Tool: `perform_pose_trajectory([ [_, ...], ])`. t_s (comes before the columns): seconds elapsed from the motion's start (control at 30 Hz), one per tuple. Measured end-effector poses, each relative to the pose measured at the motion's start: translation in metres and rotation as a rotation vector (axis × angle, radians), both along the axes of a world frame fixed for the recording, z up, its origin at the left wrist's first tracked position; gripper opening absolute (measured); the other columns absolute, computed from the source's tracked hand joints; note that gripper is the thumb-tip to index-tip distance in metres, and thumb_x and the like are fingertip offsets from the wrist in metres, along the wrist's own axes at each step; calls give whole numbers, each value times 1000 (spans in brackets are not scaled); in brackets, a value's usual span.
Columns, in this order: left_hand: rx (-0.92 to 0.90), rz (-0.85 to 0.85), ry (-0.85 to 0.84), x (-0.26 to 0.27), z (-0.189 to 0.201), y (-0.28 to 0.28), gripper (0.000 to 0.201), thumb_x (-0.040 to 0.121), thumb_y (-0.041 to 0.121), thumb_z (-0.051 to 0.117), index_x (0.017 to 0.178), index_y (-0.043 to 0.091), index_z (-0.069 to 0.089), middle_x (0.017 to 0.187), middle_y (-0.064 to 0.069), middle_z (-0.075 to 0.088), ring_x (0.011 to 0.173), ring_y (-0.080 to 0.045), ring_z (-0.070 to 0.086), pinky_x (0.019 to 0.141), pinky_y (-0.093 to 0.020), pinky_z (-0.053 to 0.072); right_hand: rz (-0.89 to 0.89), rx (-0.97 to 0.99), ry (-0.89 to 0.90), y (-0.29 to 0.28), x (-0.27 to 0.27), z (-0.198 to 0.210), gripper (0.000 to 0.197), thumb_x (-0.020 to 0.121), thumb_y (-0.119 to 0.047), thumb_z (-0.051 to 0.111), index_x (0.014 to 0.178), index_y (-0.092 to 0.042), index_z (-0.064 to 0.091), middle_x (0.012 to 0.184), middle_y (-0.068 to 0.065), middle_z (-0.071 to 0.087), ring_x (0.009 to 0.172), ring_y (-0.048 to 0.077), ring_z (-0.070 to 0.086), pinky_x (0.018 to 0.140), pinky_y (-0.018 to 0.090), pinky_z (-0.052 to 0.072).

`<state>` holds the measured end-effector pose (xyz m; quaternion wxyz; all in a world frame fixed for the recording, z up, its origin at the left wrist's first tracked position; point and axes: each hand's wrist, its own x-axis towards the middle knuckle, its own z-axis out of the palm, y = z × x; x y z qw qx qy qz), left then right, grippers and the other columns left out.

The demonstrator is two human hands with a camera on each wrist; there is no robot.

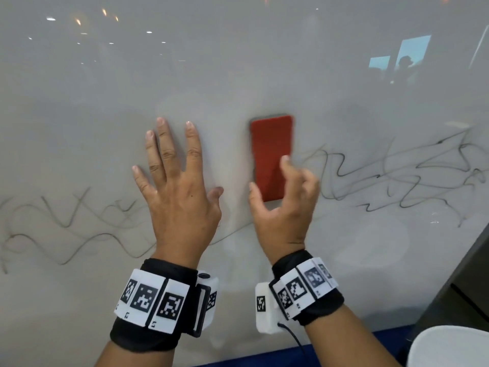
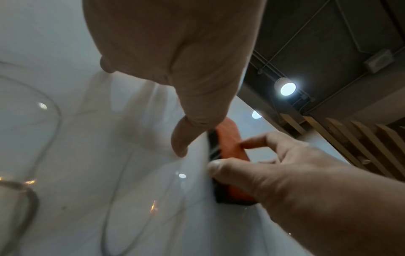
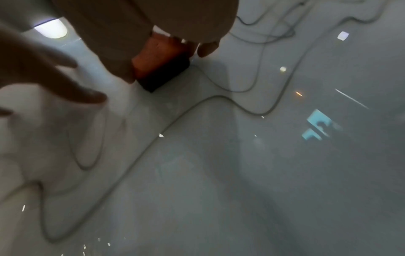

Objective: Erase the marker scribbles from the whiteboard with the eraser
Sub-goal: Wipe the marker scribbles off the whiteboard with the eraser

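The whiteboard [image 1: 238, 62] fills the head view. Dark marker scribbles [image 1: 66, 221] run across its left side, and more scribbles [image 1: 397, 176] cover the right. A red eraser [image 1: 270, 144] with a dark base lies upright against the board between them. My right hand [image 1: 280, 205] grips its lower part, thumb on the left edge and fingers curled over the face and right side. The eraser [image 2: 230, 136] and that hand [image 2: 295, 181] also show in the left wrist view. My left hand [image 1: 177, 186] presses flat on the board left of the eraser [image 3: 157, 58], fingers spread.
A dark panel [image 1: 463, 274] borders the board at the lower right. A white rounded object [image 1: 449, 348] sits in the bottom right corner, beside a blue strip [image 1: 291, 353] under the board's lower edge. The board's upper half carries only reflections.
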<state>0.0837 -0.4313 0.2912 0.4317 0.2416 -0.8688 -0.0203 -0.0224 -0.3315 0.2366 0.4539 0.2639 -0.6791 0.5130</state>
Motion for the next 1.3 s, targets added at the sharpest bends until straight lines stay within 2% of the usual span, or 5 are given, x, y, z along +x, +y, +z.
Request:
perform_pose_trajectory([
  [0.47, -38, -2, -28, -6, 1, 8, 108, 80, 22, 76, 159, 27, 2, 165, -8, -13, 152, -28, -12, 115, -69, 9, -17, 209, 100, 23, -11, -2, 60, 77, -36, 76, 131, -25, 50, 112, 14, 55, 95, 28, 52, 84, 44, 47],
  [0.7, -24, 24, -13, -11, -1, 13, 113, 80, 48, 75, 159, 25, -3, 165, -11, -13, 152, -30, -12, 114, -67, 9, -47, -79, -33, 31, -25, 6, 62, 77, -34, 73, 132, -23, 48, 112, 14, 49, 101, 29, 49, 85, 47, 50],
  [0.83, 23, 10, 23, -15, -1, 18, 114, 79, 38, 79, 159, 23, 0, 165, -12, -11, 152, -32, -10, 114, -68, 9, -19, 215, 105, 35, -17, -3, 59, 77, -38, 74, 130, -26, 50, 113, 11, 52, 96, 24, 48, 85, 43, 47],
  [1.17, -43, -21, 19, -32, -1, 39, 103, 79, 7, 68, 159, 28, 6, 165, -11, -10, 152, -31, -9, 115, -69, 9, -22, 64, 0, 33, -18, -4, 61, 76, -35, 75, 130, -25, 49, 113, 14, 51, 100, 28, 50, 85, 47, 50],
  [1.3, -41, -20, -23, -31, -2, 39, 105, 81, 32, 73, 159, 26, 3, 165, -13, -12, 152, -32, -11, 114, -70, 7, -86, 44, 13, 53, -38, -2, 59, 75, -34, 76, 129, -22, 54, 111, 15, 53, 97, 29, 51, 83, 48, 49],
])
